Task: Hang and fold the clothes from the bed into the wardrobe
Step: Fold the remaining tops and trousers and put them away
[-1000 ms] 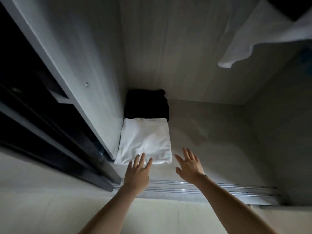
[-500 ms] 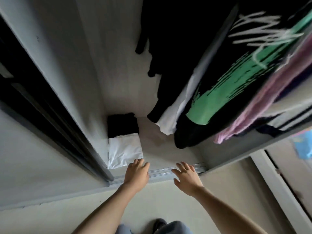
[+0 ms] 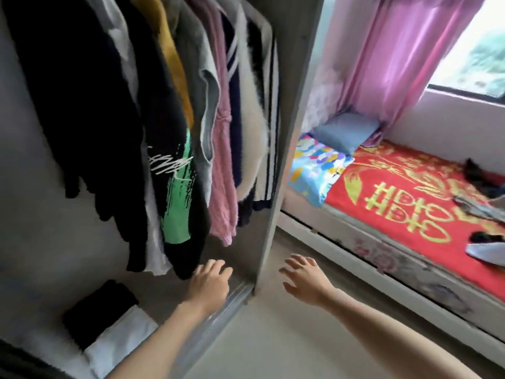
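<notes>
Head camera first, and plenty is cut off. The wardrobe [image 3: 289,132] loses its rail and hangers past the top edge, and the hanging clothes [image 3: 175,127] are packed too tight and too blurred for a sure count. The loose clothes on the bed [image 3: 410,272] run off the right edge.

Counting what is clear: two folded pieces lie on the wardrobe floor at lower left, a black one [image 3: 101,305] behind and a white one [image 3: 120,340] in front, touching edge to edge. One blue pillow [image 3: 347,131] sits at the head of the bed, under a pink curtain [image 3: 382,56]. On the red cover [image 3: 396,187] at least four garments show: a dark heap [image 3: 478,179], a grey piece [image 3: 475,207], a small black one [image 3: 486,236] and a white one [image 3: 489,253].

Two hands, both empty. The left hand [image 3: 210,280] hovers with loosely bent fingers over the wardrobe's front edge, just below the hanging hems and above the metal door track [image 3: 218,310]. The right hand [image 3: 303,280] is spread wide outside the wardrobe, over the floor between side panel and bed.

Writing: a black shirt [image 3: 177,187] carries a green brush print and a white scrawl I cannot read. Large gold characters on the red cover – not legible to me.
</notes>
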Demonstrator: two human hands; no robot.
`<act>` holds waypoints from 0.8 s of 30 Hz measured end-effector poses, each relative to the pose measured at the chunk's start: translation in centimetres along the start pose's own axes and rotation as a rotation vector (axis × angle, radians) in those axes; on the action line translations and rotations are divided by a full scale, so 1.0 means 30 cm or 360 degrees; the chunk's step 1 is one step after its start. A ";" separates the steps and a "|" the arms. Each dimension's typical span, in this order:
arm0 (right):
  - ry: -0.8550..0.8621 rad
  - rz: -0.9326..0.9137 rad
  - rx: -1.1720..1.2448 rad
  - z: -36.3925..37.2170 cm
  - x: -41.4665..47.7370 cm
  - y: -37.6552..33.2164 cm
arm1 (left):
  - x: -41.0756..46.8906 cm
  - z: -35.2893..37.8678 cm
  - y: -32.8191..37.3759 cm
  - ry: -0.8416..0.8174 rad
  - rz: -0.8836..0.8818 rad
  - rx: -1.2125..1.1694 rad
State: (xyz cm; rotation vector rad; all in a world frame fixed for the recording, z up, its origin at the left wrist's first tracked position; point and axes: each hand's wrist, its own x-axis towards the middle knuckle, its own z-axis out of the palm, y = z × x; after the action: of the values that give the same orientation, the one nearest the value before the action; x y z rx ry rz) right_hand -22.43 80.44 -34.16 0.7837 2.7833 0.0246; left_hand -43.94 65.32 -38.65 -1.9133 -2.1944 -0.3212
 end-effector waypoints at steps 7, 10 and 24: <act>0.0301 0.0378 -0.0023 -0.040 -0.320 0.355 | 0.288 -0.149 0.324 0.0228 0.0291 -0.0157; 0.0367 0.0496 0.0126 -0.068 -0.531 0.516 | 0.395 -0.160 0.568 0.0312 0.0412 -0.0285; 0.0647 0.1447 0.0483 0.211 -1.419 1.028 | 0.690 -0.108 1.677 0.0053 0.0876 -0.0736</act>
State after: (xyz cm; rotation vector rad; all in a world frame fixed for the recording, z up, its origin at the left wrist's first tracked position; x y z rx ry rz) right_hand 29.98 84.55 -27.78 2.2634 2.5114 -0.0843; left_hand 3.18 90.58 -28.13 -2.6206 -1.5641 -0.7962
